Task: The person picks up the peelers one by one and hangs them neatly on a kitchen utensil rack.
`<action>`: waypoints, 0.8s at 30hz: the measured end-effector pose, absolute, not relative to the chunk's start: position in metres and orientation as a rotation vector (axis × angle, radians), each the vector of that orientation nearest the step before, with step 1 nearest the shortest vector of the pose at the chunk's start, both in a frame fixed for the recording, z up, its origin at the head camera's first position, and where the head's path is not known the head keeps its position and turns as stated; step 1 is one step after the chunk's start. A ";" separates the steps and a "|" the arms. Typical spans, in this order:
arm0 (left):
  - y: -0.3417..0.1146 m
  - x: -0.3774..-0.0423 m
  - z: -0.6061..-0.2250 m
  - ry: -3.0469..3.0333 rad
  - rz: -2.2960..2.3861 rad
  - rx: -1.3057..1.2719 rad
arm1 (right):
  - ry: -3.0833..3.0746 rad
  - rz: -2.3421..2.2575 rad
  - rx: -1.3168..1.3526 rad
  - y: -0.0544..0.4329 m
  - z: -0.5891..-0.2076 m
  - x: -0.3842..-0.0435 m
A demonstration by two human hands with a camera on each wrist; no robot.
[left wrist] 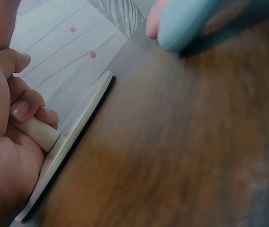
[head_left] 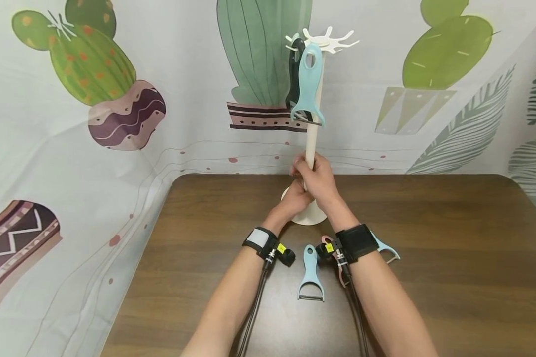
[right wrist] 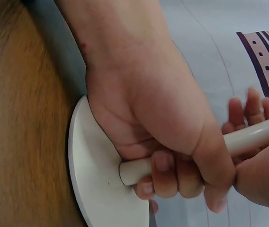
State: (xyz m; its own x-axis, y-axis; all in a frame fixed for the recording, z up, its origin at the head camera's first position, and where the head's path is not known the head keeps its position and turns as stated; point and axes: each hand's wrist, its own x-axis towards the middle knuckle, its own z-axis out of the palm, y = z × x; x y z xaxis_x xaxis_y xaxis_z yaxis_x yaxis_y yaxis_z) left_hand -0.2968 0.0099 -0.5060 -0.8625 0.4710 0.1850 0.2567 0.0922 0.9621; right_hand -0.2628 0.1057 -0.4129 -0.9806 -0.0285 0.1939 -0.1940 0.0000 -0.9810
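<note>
A white stand [head_left: 311, 141] with a round base [head_left: 310, 215] and branching hooks [head_left: 328, 40] rises at the table's far side. My left hand [head_left: 297, 199] grips its pole low down, fingers curled round it close above the base, as the left wrist view confirms. Just higher, my right hand [head_left: 320, 181] holds the same pole; in the right wrist view part of this hand [right wrist: 262, 175] lies at the right edge, its fingertips beyond the pole. From the hooks hang a light blue peeler [head_left: 310, 79] and, partly behind it, a black peeler [head_left: 294, 74].
On the wooden table [head_left: 205, 258] lie a light blue peeler [head_left: 310, 272] between the forearms, a pink peeler [head_left: 342, 279] mostly covered by the right wrist strap, and another blue peeler [head_left: 387, 250] beyond that wrist. Cables trail from both wrists. A cactus-print cloth [head_left: 183, 64] hangs behind.
</note>
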 end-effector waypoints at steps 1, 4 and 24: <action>0.010 -0.297 -0.506 2.185 1.874 0.757 | -2.166 2.105 0.227 0.107 -0.412 -0.261; 0.010 -0.296 -0.506 2.163 1.887 0.762 | -2.238 2.054 0.192 0.111 -0.409 -0.257; 0.010 -0.295 -0.504 2.138 1.884 0.743 | -2.421 1.810 0.343 0.138 -0.403 -0.229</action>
